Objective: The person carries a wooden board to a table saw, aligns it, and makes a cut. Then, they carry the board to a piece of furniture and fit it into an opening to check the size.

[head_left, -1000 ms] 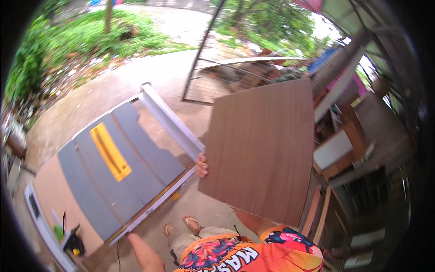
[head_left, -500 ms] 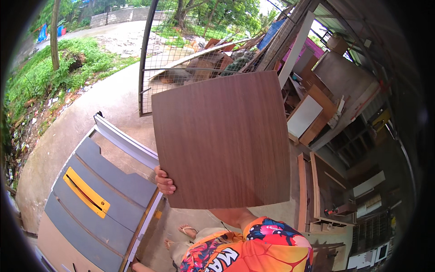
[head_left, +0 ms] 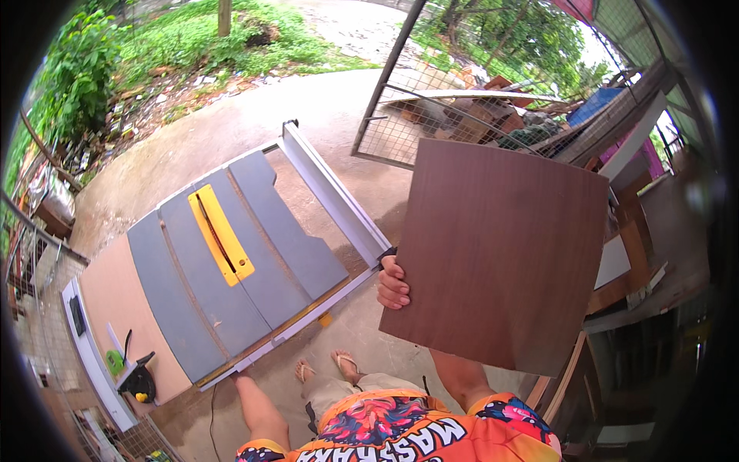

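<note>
While the right hand (head_left: pixel 393 284) grips the panel (head_left: pixel 500 254) by its left edge, its palm is hidden behind. The left hand is out of sight past the saw's (head_left: pixel 269 266) near edge, its state impossible to tell. Brown, flat and faintly grained, the panel stands tilted, right of the saw.

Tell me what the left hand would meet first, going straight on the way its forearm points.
The left hand would most likely meet the pale front rail of the table saw; the hand is partly hidden there, so it might pass underneath instead.
</note>
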A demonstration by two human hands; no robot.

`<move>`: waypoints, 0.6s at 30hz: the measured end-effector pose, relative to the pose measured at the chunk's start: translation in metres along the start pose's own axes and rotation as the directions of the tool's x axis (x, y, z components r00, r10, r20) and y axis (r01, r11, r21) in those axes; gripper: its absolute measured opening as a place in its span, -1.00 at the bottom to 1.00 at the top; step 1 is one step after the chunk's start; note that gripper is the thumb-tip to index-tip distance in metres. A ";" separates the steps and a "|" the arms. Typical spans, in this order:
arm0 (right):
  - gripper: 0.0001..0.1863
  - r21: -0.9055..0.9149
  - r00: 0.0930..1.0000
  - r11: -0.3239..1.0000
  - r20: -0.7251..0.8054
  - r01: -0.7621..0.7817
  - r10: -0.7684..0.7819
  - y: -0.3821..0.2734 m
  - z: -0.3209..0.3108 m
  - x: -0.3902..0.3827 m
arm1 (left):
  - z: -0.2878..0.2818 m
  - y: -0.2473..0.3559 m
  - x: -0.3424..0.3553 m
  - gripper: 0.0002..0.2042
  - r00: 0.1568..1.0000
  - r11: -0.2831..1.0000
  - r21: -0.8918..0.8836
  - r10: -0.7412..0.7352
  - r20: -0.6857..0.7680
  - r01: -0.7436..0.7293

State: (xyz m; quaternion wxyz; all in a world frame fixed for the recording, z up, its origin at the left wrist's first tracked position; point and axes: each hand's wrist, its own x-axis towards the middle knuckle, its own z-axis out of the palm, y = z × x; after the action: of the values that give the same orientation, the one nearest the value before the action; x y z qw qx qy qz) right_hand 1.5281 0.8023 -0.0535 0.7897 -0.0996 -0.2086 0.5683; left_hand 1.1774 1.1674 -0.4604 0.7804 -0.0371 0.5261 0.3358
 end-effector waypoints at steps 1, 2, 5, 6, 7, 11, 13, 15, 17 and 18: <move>-0.51 0.021 1.000 1.000 -0.010 0.000 0.000 0.002 0.007 0.000 | -0.005 0.000 0.000 -0.57 1.000 1.000 -0.017 -0.006 0.001 0.006; -0.51 0.042 1.000 0.999 -0.020 0.000 0.000 0.004 0.013 -0.002 | -0.008 -0.004 0.001 -0.57 1.000 0.999 -0.032 -0.005 0.002 0.005; -0.56 0.095 0.997 0.995 0.077 -0.026 0.019 0.012 0.011 -0.003 | -0.020 -0.011 0.006 -0.58 1.000 0.995 -0.097 -0.008 0.019 0.010; -0.58 0.113 0.990 0.992 0.138 -0.055 0.039 0.013 0.007 0.001 | -0.026 -0.012 0.008 -0.58 1.000 0.992 -0.126 -0.001 0.032 0.005; -0.61 0.103 0.980 0.992 0.191 -0.079 0.058 0.012 -0.002 -0.002 | -0.029 -0.017 0.011 -0.58 0.999 0.989 -0.150 -0.003 0.051 0.011; -0.71 0.101 0.947 0.982 0.298 -0.159 0.123 0.015 -0.025 -0.017 | -0.027 -0.035 0.012 -0.59 0.990 0.967 -0.252 -0.005 0.139 0.040; -0.72 0.086 0.929 0.973 0.325 -0.213 0.174 0.007 -0.034 -0.023 | -0.027 -0.036 0.004 -0.59 0.984 0.966 -0.255 0.000 0.180 0.047; -0.69 0.071 0.863 0.941 0.427 -0.331 0.271 0.005 -0.056 -0.011 | -0.054 -0.017 0.007 -0.82 0.980 0.999 0.029 0.029 0.195 -0.036; -0.64 0.097 0.843 0.917 0.439 -0.387 0.310 0.008 -0.094 -0.018 | -0.055 -0.021 -0.040 -0.81 0.996 0.783 0.622 -0.066 0.061 0.014; -0.62 0.110 0.850 0.915 0.427 -0.387 0.308 0.014 -0.107 -0.024 | -0.050 -0.032 -0.070 -0.72 0.991 0.660 0.744 -0.131 -0.030 0.110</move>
State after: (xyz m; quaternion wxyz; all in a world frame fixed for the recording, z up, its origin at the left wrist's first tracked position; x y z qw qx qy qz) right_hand 1.5571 0.7924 -0.1593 0.6194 0.0593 -0.2884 0.7278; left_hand 1.1403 1.0882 -0.4329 0.7551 0.2538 0.6031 0.0405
